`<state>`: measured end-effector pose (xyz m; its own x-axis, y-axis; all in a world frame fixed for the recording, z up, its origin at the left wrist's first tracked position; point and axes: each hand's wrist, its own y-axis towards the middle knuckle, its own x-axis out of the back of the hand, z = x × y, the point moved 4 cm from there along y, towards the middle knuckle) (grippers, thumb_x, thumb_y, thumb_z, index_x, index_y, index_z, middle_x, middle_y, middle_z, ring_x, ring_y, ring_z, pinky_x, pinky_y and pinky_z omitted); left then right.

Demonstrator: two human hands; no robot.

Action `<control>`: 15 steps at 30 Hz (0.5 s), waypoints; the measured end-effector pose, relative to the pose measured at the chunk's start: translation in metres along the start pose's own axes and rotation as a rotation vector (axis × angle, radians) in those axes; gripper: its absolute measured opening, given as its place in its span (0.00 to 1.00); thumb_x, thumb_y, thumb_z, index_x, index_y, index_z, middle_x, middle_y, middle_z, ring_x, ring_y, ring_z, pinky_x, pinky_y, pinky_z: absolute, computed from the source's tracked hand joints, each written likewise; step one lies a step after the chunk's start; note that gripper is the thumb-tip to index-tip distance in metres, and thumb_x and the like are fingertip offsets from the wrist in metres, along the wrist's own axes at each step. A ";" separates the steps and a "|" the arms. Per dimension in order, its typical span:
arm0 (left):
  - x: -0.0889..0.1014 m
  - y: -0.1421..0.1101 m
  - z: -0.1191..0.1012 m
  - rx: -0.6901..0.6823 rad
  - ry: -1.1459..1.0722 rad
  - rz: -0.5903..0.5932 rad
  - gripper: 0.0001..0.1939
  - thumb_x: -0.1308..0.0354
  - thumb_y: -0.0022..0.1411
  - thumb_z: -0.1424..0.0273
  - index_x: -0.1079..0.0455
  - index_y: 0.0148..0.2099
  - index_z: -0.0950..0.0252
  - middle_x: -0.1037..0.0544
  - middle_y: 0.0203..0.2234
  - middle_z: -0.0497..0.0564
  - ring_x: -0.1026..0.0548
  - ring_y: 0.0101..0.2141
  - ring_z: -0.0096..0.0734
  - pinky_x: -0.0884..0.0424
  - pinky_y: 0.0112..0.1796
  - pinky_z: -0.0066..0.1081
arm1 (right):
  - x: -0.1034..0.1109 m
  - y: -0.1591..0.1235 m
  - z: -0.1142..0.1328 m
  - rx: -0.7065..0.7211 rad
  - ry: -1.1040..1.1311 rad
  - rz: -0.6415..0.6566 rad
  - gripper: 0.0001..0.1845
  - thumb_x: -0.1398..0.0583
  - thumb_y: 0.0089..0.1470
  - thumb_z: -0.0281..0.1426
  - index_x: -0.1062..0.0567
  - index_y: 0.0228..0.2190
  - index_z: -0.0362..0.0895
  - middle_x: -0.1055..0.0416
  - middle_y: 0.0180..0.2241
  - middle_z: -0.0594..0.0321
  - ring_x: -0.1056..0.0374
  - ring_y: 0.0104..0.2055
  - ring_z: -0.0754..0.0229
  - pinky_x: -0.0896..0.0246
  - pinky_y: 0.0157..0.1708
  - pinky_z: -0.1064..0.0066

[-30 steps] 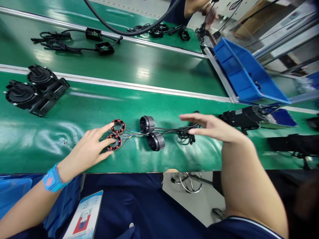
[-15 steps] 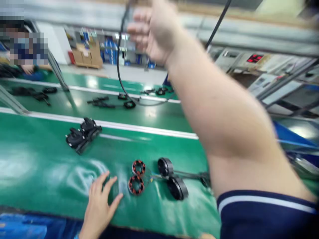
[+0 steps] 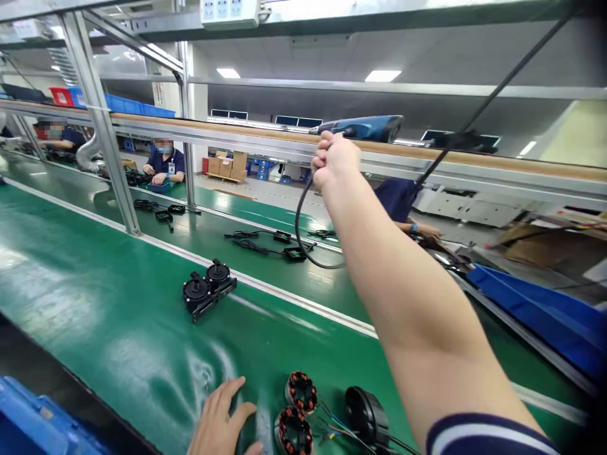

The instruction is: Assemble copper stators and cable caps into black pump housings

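- The right hand is raised high, fist wrapped round the blue power tool hanging by the overhead rail
- That tool has a glossy blue barrel with a dark tip, lying roughly level; a black cable loops down below the fist
- The left hand lies flat on the green belt, fingers spread, holding nothing
- Just beside it sit two copper-wound stator rings, coloured wires running to a round black cap
- Farther up the belt, a pair of black housings
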<state>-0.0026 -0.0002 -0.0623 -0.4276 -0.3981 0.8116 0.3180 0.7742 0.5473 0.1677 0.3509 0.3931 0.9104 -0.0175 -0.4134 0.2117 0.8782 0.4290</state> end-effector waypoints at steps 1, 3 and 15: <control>0.004 0.002 -0.001 -0.017 -0.003 0.001 0.24 0.28 0.54 0.52 0.24 0.51 0.51 0.24 0.58 0.56 0.21 0.53 0.50 0.17 0.46 0.41 | 0.005 -0.008 0.006 0.002 0.006 0.015 0.18 0.51 0.72 0.46 0.31 0.38 0.47 0.38 0.26 0.68 0.44 0.21 0.68 0.47 0.17 0.77; 0.011 0.005 -0.002 -0.025 -0.011 0.006 0.23 0.29 0.56 0.52 0.24 0.51 0.51 0.23 0.58 0.56 0.21 0.52 0.50 0.17 0.45 0.41 | 0.018 -0.032 0.020 0.049 0.015 0.080 0.19 0.50 0.69 0.49 0.28 0.41 0.49 0.34 0.29 0.65 0.38 0.24 0.66 0.41 0.20 0.75; 0.021 0.006 -0.009 0.076 -0.059 0.026 0.18 0.32 0.58 0.60 0.24 0.51 0.54 0.26 0.60 0.57 0.24 0.56 0.52 0.19 0.50 0.44 | 0.013 -0.092 0.078 -0.157 0.263 -0.003 0.04 0.49 0.62 0.25 0.35 0.34 0.43 0.33 0.34 0.60 0.34 0.34 0.68 0.35 0.34 0.73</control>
<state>-0.0020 -0.0085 -0.0402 -0.4697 -0.3494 0.8108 0.2651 0.8201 0.5070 0.1882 0.2328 0.4105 0.7821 0.0863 -0.6171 0.1378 0.9418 0.3065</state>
